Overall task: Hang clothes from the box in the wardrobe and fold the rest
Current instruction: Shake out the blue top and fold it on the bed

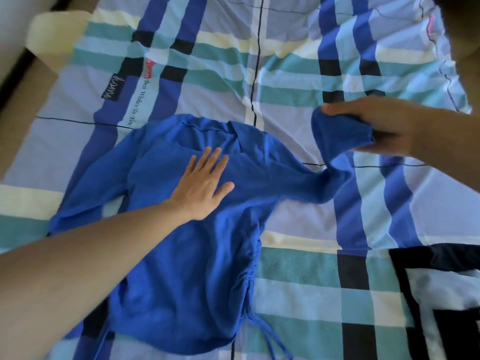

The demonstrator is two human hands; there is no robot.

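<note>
One wide-angle head view looks forward and steeply down onto a bed's plaid sheet (285, 74) from close range. The left forearm (78, 268) enters at the lower left and the right forearm (446, 136) at the right edge. A blue top (187, 268) fills the centre.

Bed (298, 224) in plaid sheet, pale wall (15, 27) behind, daylight

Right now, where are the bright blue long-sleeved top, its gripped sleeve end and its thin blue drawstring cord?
bright blue long-sleeved top (181, 268): head view, front panel.
gripped sleeve end (337, 133): head view, its folded middle.
thin blue drawstring cord (261, 324): head view, loose tail on the sheet.
</note>
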